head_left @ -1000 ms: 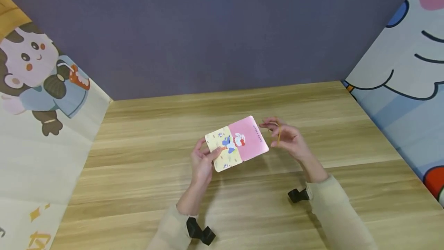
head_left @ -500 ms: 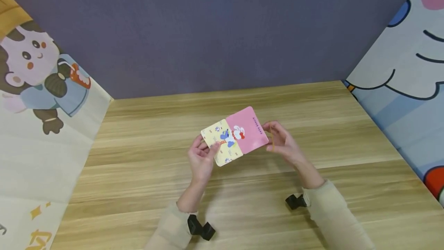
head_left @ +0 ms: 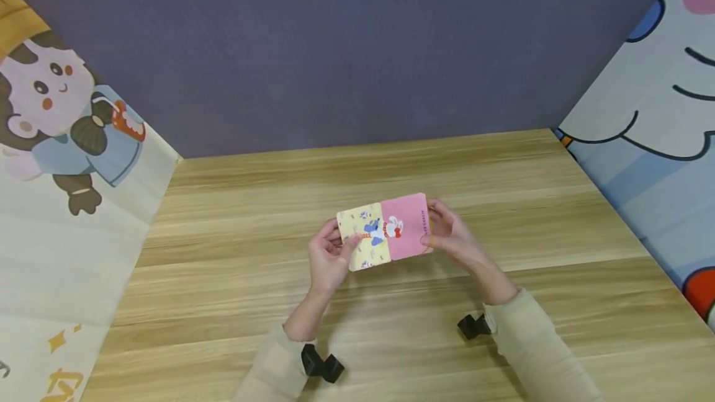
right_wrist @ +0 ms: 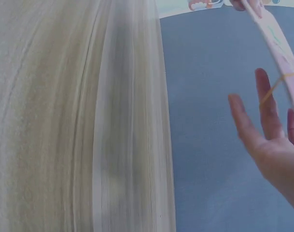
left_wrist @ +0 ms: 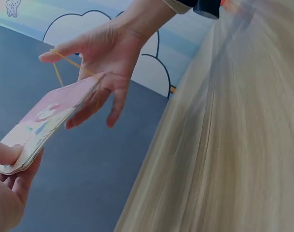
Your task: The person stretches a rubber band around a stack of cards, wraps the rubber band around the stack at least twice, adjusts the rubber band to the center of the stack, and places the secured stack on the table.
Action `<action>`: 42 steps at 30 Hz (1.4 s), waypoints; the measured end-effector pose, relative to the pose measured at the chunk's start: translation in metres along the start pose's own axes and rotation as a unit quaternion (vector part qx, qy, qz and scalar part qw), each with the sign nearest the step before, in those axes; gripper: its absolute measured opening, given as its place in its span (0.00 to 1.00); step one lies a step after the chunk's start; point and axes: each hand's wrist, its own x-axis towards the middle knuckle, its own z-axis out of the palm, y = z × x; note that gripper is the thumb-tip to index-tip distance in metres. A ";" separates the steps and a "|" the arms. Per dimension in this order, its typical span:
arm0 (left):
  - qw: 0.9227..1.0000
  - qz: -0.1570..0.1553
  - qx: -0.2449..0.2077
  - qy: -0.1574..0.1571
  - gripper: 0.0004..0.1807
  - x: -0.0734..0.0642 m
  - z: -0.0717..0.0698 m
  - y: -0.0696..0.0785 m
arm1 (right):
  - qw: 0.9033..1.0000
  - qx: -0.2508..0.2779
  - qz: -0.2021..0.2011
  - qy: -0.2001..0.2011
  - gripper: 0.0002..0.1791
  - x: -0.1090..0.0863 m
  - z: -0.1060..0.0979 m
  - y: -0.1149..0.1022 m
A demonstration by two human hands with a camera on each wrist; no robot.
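Observation:
My left hand (head_left: 328,262) pinches a small notebook (head_left: 404,231) by its yellow end, thumb on top and fingers beneath. Its cover is half yellow, half pink, with a cartoon rabbit across the join. At the pink end is my right hand (head_left: 460,242), thumb at the near corner and fingers at the far edge. A thin yellow rubber band (left_wrist: 72,62) is stretched over the spread fingers of the right hand in the left wrist view. The band (right_wrist: 272,90) crosses the notebook's end in the right wrist view. Both hands hold their things above the wooden table (head_left: 251,340).
A dark grey-blue panel (head_left: 357,48) rises behind the table. Cartoon-printed walls (head_left: 33,247) stand on either side. Each wrist carries a black camera mount (head_left: 321,365) near a beige sleeve (head_left: 536,340).
My right hand has moved left to the notebook's pink end, bringing the rubber band over it. The left hand has shifted slightly and turned the notebook more level, toward the right hand.

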 end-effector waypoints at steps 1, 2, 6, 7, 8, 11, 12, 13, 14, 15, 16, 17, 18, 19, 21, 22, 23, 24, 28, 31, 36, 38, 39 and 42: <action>1.000 -0.007 0.013 -0.010 0.17 0.000 -0.001 0.000 | 1.000 -0.002 0.002 -0.001 0.27 0.000 0.000 0.001; 0.999 -0.016 0.029 -0.019 0.17 0.000 -0.002 0.001 | 1.000 -0.003 0.001 -0.003 0.28 0.000 -0.001 0.001; 0.993 -0.048 0.088 -0.064 0.17 0.000 -0.004 0.003 | 0.999 0.000 -0.031 -0.028 0.30 0.000 -0.019 0.019; 0.990 -0.058 0.100 -0.080 0.17 0.000 -0.005 0.003 | 0.998 -0.002 -0.043 -0.042 0.31 0.000 -0.025 0.025; 0.987 -0.068 0.107 -0.095 0.16 0.000 -0.005 0.004 | 0.997 -0.004 -0.053 -0.051 0.30 0.001 -0.032 0.031; 0.980 -0.097 0.109 -0.139 0.15 -0.001 -0.006 0.006 | 0.996 0.025 -0.066 -0.059 0.25 0.004 -0.045 0.038; 0.977 -0.107 0.104 -0.149 0.15 -0.002 -0.006 0.006 | 0.996 0.041 -0.061 -0.050 0.22 0.004 -0.047 0.036; 0.976 -0.118 0.097 -0.157 0.15 -0.002 -0.007 0.007 | 0.997 0.054 -0.051 -0.038 0.19 0.005 -0.040 0.023; 0.975 -0.124 0.089 -0.164 0.15 -0.002 -0.007 0.007 | 0.996 0.080 -0.041 -0.027 0.16 0.005 -0.037 0.016; 0.973 -0.131 0.083 -0.171 0.15 -0.002 -0.008 0.006 | 0.994 0.107 -0.028 -0.020 0.14 0.005 -0.033 0.007; 0.971 -0.138 0.079 -0.178 0.16 -0.002 -0.009 0.005 | 0.992 0.127 -0.011 -0.011 0.14 0.005 -0.028 -0.003; 0.969 -0.143 0.076 -0.186 0.16 -0.003 -0.010 0.004 | 0.989 0.147 0.003 -0.013 0.15 0.006 -0.026 -0.009; 0.967 -0.148 0.074 -0.193 0.16 -0.003 -0.011 0.003 | 0.987 0.161 0.018 -0.014 0.18 0.006 -0.024 -0.015; 0.965 -0.149 0.075 -0.200 0.16 -0.003 -0.012 0.002 | 0.985 0.171 0.032 -0.019 0.20 0.007 -0.023 -0.019; 0.962 -0.156 0.073 -0.210 0.17 -0.003 -0.013 0.000 | 0.982 0.178 0.057 -0.025 0.25 0.008 -0.022 -0.025; 0.961 -0.158 0.071 -0.214 0.17 -0.003 -0.013 -0.001 | 0.981 0.182 0.064 -0.023 0.26 0.009 -0.023 -0.026; 0.961 -0.159 0.067 -0.216 0.17 -0.003 -0.013 -0.002 | 0.980 0.184 0.069 -0.022 0.27 0.009 -0.023 -0.027; 0.960 -0.161 0.065 -0.218 0.17 -0.003 -0.014 -0.003 | 0.980 0.184 0.071 -0.017 0.28 0.009 -0.023 -0.027; 0.960 -0.159 0.054 -0.223 0.18 -0.003 -0.013 0.004 | 0.981 0.179 0.071 0.001 0.24 0.009 -0.023 -0.027; 0.960 -0.154 0.046 -0.229 0.18 -0.003 -0.013 0.006 | 0.985 0.158 0.072 -0.003 0.19 0.010 -0.021 -0.025; 0.959 -0.165 0.023 -0.231 0.19 -0.002 -0.016 -0.004 | 0.990 0.127 0.043 -0.054 0.17 0.009 -0.019 -0.019; 0.958 -0.168 0.011 -0.231 0.20 -0.003 -0.017 -0.005 | 0.990 0.111 0.023 -0.079 0.19 0.009 -0.018 -0.017; 0.958 -0.168 0.006 -0.231 0.21 -0.002 -0.018 -0.005 | 0.990 0.104 0.013 -0.095 0.20 0.009 -0.018 -0.017; 0.958 -0.165 -0.011 -0.236 0.21 -0.002 -0.018 -0.004 | 0.986 0.070 -0.018 -0.147 0.20 0.010 -0.015 -0.018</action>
